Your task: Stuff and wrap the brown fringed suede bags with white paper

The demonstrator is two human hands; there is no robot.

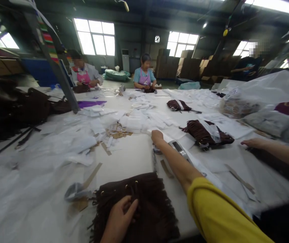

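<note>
A dark brown fringed bag [149,202] with gold eyelets lies flat in front of me. My left hand [121,216] is on its upper middle, thumb and fingers closed around a dark cord or fold near the eyelets. My right hand [157,136], at the end of a yellow sleeve, reaches forward across the table. Its fingers are curled at a thin white sheet [166,136], though the fingertips are partly hidden. Just below that hand, a silver-grey object [179,150] and a roll of clear tape [155,150] are partly covered by my forearm.
Clear and white plastic bags [45,162] cover the left side. Tan tags [119,131] lie mid-table. Two wrapped brown fringed bundles [207,133] [178,105] sit right of centre. Another person's hand [256,143] enters from the right. A metal post [55,64] rises at left; two people sit opposite.
</note>
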